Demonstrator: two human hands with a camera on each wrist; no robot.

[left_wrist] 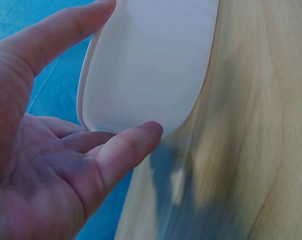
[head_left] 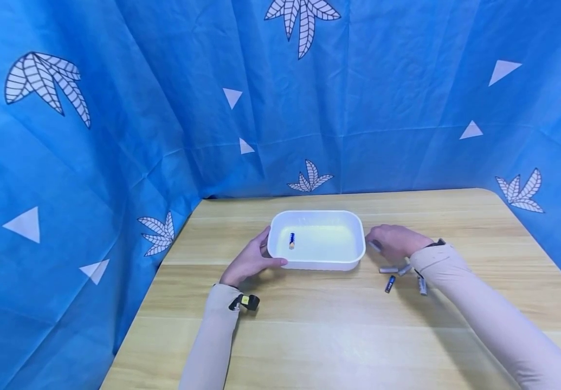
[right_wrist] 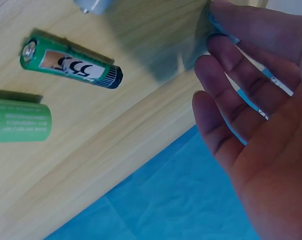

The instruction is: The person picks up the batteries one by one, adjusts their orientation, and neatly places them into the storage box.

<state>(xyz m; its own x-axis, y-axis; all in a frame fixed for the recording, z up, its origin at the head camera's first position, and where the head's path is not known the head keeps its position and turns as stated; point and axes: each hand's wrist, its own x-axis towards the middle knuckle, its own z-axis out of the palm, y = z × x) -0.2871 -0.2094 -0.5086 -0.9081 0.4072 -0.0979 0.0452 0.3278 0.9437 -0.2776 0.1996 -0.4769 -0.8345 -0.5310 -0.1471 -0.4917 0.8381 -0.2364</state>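
Observation:
A white plastic box stands on the table, with one blue battery lying inside toward its left end. My left hand grips the left end of this box, thumb on the front side and the fingers spread around the far corner. Just beyond the box's right end, my right hand pinches a small battery between thumb and fingertips, close over the table. The other fingers of that hand are loosely bent, and they hide part of the battery.
Several loose batteries lie below my right hand, among them a dark blue one and a pale one. The right wrist view shows a green battery near a light green one. A blue patterned cloth hangs behind the wooden table.

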